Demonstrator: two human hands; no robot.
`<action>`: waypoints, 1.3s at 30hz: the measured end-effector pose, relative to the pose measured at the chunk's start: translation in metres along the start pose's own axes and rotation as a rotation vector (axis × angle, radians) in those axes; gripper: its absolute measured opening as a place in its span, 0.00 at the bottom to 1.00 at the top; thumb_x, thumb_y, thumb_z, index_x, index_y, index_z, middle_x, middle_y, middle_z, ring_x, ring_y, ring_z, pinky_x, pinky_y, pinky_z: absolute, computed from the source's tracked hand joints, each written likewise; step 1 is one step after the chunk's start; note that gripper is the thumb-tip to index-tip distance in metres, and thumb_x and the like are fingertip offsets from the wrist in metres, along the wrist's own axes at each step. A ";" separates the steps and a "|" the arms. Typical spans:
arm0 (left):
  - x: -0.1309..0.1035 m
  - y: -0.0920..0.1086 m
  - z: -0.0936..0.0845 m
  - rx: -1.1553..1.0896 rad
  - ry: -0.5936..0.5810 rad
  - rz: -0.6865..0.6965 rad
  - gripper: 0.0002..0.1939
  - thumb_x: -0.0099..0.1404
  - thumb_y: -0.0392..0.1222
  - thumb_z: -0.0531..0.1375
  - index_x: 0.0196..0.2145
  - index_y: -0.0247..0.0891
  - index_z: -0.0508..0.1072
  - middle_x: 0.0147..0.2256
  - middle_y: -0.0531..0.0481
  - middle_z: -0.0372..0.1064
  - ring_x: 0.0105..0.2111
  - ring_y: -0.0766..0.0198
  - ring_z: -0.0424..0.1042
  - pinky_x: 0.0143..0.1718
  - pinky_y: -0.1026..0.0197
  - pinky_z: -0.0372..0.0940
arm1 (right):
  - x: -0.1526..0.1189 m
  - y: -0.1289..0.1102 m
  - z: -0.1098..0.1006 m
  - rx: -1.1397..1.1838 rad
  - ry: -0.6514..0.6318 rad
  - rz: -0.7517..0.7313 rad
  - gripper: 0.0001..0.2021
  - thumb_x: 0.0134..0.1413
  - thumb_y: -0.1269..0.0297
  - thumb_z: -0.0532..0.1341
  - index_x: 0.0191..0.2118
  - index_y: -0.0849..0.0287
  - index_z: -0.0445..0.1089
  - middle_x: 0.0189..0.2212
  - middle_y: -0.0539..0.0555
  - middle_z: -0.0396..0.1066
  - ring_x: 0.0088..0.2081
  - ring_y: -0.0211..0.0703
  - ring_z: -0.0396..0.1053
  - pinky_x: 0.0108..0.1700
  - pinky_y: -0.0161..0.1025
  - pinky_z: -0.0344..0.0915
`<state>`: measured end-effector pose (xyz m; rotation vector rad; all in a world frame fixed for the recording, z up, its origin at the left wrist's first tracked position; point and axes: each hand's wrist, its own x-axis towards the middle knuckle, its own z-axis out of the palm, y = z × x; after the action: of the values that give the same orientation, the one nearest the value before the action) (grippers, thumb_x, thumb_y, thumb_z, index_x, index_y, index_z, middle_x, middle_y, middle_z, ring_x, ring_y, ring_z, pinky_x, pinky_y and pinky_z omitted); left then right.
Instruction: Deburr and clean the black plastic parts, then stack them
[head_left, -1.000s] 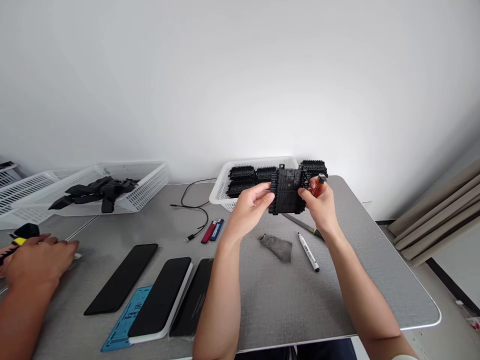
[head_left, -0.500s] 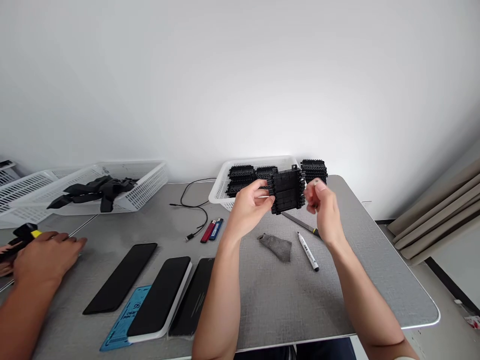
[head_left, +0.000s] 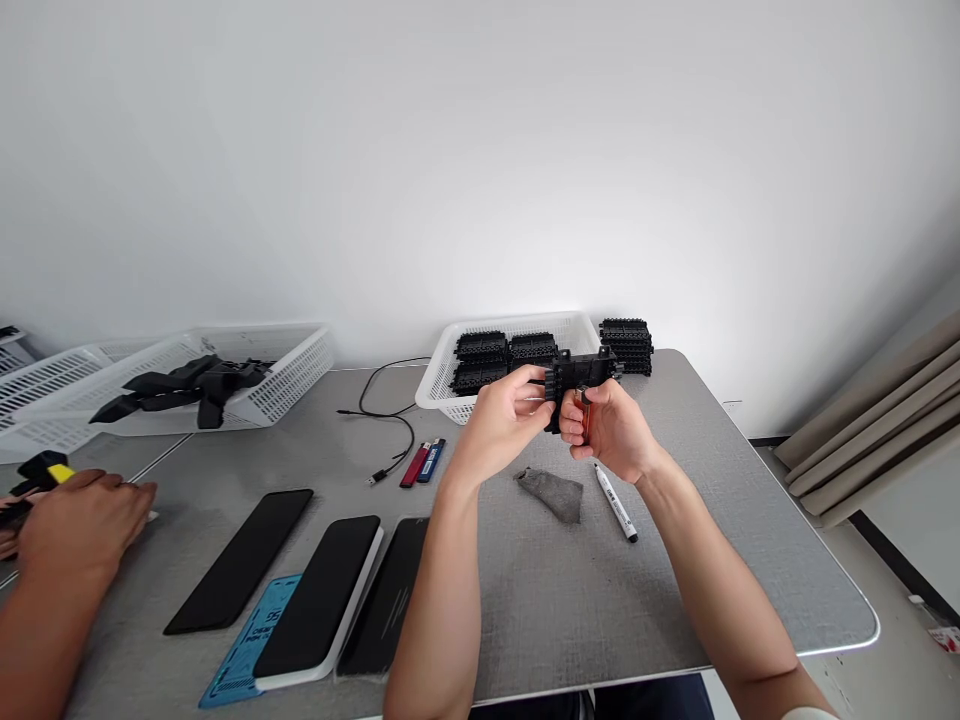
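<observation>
My left hand (head_left: 504,424) grips the left edge of a black ridged plastic part (head_left: 586,370), raised over the table in front of the white basket. An orange lighter (head_left: 588,420) is clasped in my right hand (head_left: 616,428), with its metal top close to the part's near side. My fingers hide some of the part and most of the lighter. On the table below lie a crumpled grey cloth (head_left: 553,494) and a white marker (head_left: 616,504) with a black end.
More black ridged parts sit in the white basket (head_left: 442,370) and in a stack (head_left: 627,346) beside it. Red (head_left: 414,466) and blue lighters (head_left: 431,460), a black cable (head_left: 369,400) and phone-like slabs (head_left: 319,595) lie leftward. A co-worker's hand (head_left: 79,525) works at far left.
My right hand has moved left and brought the orange lighter against or near the black part. The part has tilted, showing its edge more. The co-worker's hand shifted slightly left.
</observation>
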<state>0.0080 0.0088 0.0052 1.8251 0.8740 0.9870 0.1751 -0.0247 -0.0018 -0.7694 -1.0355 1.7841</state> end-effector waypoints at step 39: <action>-0.003 0.005 0.000 0.028 0.063 -0.026 0.15 0.62 0.41 0.61 0.46 0.39 0.72 0.40 0.45 0.77 0.37 0.59 0.78 0.42 0.58 0.73 | -0.008 -0.003 0.007 -0.071 0.044 -0.061 0.16 0.51 0.47 0.56 0.29 0.56 0.57 0.24 0.45 0.49 0.24 0.35 0.43 0.22 0.31 0.38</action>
<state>0.0078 0.0042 0.0090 1.8104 0.9520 1.0253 0.1733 -0.0334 0.0042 -0.8088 -1.0868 1.6788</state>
